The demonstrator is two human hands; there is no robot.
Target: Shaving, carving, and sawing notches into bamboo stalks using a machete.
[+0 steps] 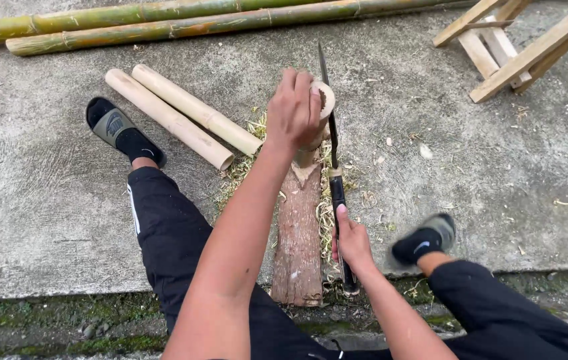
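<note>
Head view: left hand (293,110) atop bamboo piece (317,127); right hand (351,241) around knife (334,173)

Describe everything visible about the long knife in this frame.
The knife is long and slim, with a dark, narrow blade and a dark handle joined by a pale band. It points away from the person, blade tip toward the green bamboo poles. The right hand grips the handle. The blade lies beside the rim of the pale bamboo piece, which the left hand holds on the wooden log. Whether the edge has entered the bamboo cannot be told.
</note>
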